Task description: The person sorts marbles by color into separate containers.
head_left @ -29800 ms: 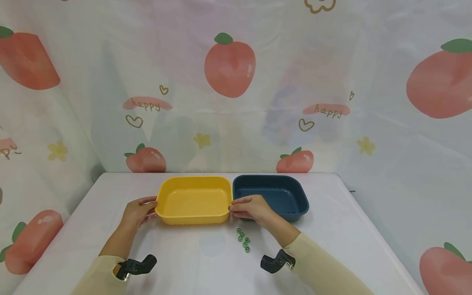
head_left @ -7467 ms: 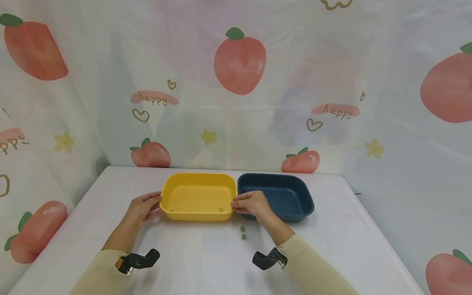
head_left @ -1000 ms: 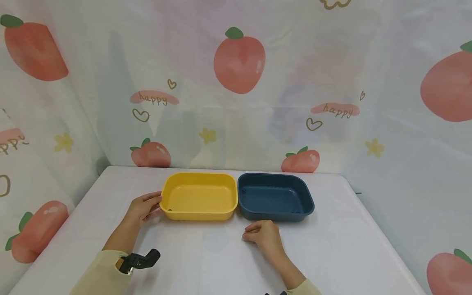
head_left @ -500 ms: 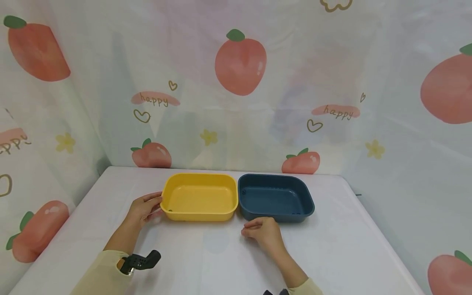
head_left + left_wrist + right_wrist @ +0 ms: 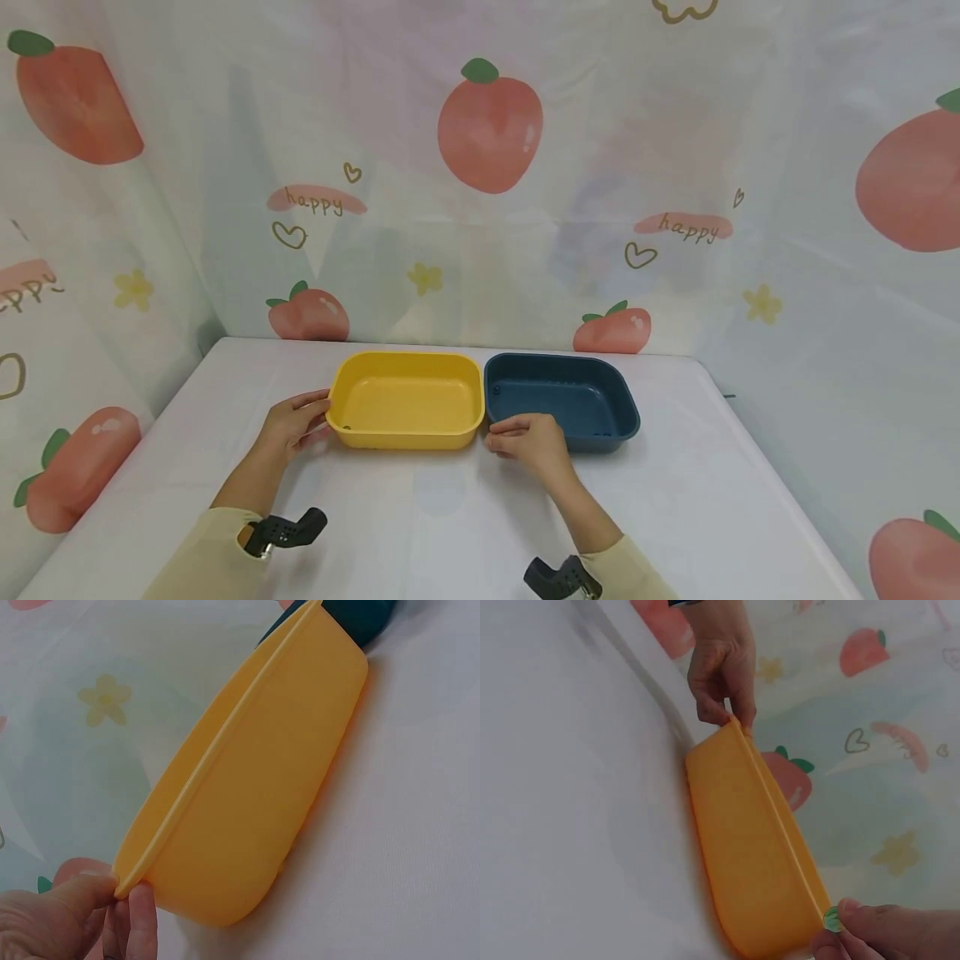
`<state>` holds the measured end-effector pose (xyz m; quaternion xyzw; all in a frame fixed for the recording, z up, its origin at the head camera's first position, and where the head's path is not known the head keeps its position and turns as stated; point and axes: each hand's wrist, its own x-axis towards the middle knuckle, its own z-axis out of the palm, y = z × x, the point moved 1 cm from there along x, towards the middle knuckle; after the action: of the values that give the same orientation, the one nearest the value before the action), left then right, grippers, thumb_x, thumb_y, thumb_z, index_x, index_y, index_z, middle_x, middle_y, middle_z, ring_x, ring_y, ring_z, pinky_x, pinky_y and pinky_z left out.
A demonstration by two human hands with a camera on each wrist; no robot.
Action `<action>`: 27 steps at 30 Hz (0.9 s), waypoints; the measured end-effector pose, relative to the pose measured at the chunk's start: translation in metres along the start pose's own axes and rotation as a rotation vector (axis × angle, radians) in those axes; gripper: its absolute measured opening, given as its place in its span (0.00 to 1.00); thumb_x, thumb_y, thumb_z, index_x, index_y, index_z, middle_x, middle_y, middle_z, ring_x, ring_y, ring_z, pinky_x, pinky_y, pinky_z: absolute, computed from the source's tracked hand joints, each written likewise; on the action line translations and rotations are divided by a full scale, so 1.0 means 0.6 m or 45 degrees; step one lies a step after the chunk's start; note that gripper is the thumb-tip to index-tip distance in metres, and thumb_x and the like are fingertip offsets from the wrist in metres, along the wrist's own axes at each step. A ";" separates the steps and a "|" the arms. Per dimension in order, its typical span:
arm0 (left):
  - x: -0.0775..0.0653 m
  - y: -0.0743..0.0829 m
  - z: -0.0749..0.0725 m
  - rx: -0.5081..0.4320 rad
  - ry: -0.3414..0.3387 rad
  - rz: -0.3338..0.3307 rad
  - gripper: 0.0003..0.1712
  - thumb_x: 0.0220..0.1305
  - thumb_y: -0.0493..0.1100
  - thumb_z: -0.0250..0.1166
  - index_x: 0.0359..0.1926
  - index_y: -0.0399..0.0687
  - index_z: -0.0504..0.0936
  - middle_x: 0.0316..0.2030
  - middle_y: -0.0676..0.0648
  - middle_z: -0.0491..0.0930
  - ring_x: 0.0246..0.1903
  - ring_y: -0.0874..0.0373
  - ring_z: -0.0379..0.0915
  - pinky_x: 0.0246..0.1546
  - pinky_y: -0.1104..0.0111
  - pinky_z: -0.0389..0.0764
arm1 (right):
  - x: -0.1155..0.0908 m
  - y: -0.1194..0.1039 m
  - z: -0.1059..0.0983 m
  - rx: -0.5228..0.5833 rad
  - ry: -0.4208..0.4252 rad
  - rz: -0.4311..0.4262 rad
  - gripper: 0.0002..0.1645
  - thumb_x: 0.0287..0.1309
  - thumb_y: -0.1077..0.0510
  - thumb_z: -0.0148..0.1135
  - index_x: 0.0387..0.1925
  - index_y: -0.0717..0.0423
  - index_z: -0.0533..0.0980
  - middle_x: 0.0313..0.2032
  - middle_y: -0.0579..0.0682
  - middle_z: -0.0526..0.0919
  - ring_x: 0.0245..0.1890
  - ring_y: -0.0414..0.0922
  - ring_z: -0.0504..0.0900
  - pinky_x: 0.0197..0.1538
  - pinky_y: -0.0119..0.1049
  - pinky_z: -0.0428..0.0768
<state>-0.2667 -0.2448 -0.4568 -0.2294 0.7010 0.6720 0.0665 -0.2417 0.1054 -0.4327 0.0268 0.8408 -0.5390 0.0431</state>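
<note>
My left hand (image 5: 291,423) pinches the left rim of a yellow plastic tub (image 5: 405,440), thumb on one side and fingers on the other in the left wrist view. Between the thumb and fingertips of my right hand (image 5: 534,442) is a green glass marble (image 5: 832,919), held right by the tub's near right corner in the right wrist view. In the head view that hand overlaps the front of a dark blue tub (image 5: 562,396). A small dark marble (image 5: 346,427) shows in the yellow tub's front left corner.
The two tubs stand side by side near the back of the white-covered table (image 5: 420,533). A few small round things lie in the blue tub's corners. A fruit-printed curtain (image 5: 480,250) rises behind the table.
Over the last second my right hand has moved from the table up toward the tubs; the left has stayed. Several green marbles lay before the tubs earlier, and none shows there now.
</note>
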 end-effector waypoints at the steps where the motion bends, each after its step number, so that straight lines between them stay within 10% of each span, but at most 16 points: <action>1: 0.000 0.000 0.000 0.004 0.001 -0.001 0.29 0.70 0.44 0.61 0.68 0.39 0.69 0.64 0.35 0.71 0.41 0.61 0.80 0.45 0.68 0.84 | 0.004 -0.003 0.000 -0.002 0.002 0.004 0.09 0.49 0.63 0.75 0.35 0.61 0.86 0.30 0.52 0.89 0.31 0.44 0.88 0.39 0.36 0.87; 10: -0.002 0.002 0.002 0.020 -0.002 0.001 0.29 0.71 0.44 0.60 0.69 0.40 0.68 0.66 0.35 0.68 0.53 0.49 0.76 0.47 0.68 0.83 | 0.033 -0.020 0.006 0.119 -0.029 0.094 0.12 0.52 0.60 0.74 0.39 0.62 0.86 0.33 0.54 0.89 0.33 0.45 0.89 0.39 0.35 0.87; 27: -0.002 0.001 -0.002 0.013 -0.020 0.008 0.29 0.70 0.43 0.61 0.68 0.39 0.69 0.61 0.36 0.73 0.37 0.64 0.79 0.45 0.69 0.84 | 0.064 -0.016 0.014 0.404 -0.105 0.191 0.15 0.55 0.66 0.70 0.45 0.70 0.82 0.37 0.59 0.88 0.33 0.45 0.89 0.38 0.33 0.87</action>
<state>-0.2654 -0.2457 -0.4555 -0.2214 0.7045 0.6705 0.0710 -0.2807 0.0939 -0.4314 0.0738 0.7385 -0.6607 0.1129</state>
